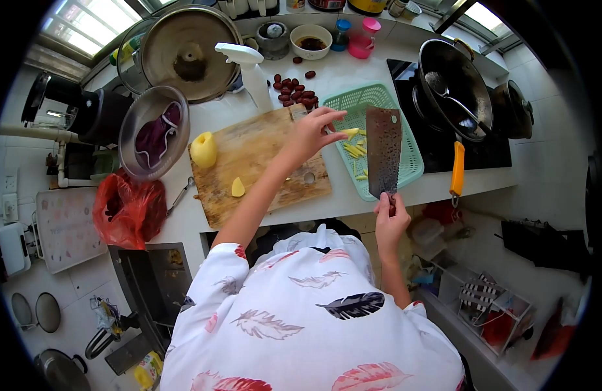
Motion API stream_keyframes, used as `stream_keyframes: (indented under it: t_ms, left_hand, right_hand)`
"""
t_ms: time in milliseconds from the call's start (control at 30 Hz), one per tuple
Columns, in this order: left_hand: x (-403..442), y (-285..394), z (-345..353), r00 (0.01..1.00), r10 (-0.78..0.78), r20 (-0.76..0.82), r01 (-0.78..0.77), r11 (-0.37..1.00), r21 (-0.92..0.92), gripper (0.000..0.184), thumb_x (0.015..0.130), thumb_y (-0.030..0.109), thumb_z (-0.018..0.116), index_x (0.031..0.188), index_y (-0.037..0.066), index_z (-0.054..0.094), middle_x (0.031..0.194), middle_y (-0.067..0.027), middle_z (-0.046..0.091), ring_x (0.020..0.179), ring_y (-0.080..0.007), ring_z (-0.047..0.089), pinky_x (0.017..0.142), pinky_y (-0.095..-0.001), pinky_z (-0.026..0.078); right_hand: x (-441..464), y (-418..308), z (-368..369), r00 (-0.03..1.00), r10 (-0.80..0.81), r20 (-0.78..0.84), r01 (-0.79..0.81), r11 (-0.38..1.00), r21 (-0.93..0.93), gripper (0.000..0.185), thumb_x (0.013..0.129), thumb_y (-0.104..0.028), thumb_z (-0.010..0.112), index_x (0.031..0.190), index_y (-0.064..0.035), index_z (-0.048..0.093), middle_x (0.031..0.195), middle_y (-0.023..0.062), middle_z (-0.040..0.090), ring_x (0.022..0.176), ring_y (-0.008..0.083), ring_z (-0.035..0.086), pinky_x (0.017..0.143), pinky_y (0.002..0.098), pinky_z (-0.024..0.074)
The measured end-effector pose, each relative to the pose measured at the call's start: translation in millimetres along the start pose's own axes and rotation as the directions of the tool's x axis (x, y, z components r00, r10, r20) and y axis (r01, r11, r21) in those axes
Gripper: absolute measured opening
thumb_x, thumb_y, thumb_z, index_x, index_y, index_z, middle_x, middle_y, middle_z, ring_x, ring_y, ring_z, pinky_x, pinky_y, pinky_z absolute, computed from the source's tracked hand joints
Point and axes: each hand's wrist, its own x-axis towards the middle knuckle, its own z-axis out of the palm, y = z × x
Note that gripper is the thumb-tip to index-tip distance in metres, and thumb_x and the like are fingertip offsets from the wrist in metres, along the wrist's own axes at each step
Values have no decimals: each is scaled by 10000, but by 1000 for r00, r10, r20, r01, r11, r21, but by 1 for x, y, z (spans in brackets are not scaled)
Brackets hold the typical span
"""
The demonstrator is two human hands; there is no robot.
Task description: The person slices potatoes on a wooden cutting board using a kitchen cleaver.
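While the right hand (392,220) clamps the forward-pointing cleaver (384,151), the left hand (314,133), grip apart, hangs just left of the yellow strips (355,150).

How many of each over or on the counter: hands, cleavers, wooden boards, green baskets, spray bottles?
Hands: 2 (left hand, right hand)
Cleaver: 1
Wooden board: 1
Green basket: 1
Spray bottle: 1
Total: 6
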Motion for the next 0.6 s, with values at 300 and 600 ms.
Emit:
stream_keyframes:
  t_ms: [300, 600]
  left_hand:
    - [-88, -66, -51, 964, -260, 49, 224, 903, 367, 474, 737, 163, 725, 1163, 58, 546, 1171, -111, 511, 1040, -270, 509, 886, -344, 434]
    - [-130, -78, -47, 913, -345, 218, 235, 882, 409, 354, 666, 138, 725, 982, 45, 596, 991, -130, 548, 935, -316, 544, 795, -378, 463]
  right_hand:
    - [14, 23, -11, 991, 129, 29, -122, 978, -172, 172, 887, -151, 544, 816, 5, 557, 566, 114, 555, 491, 215, 540, 490, 321, 407]
    - [38, 5, 3, 986, 127, 111, -86, 943, -320, 205, 868, -173, 556, 960, 6, 594, 705, 176, 621, 643, 341, 604, 582, 383, 460]
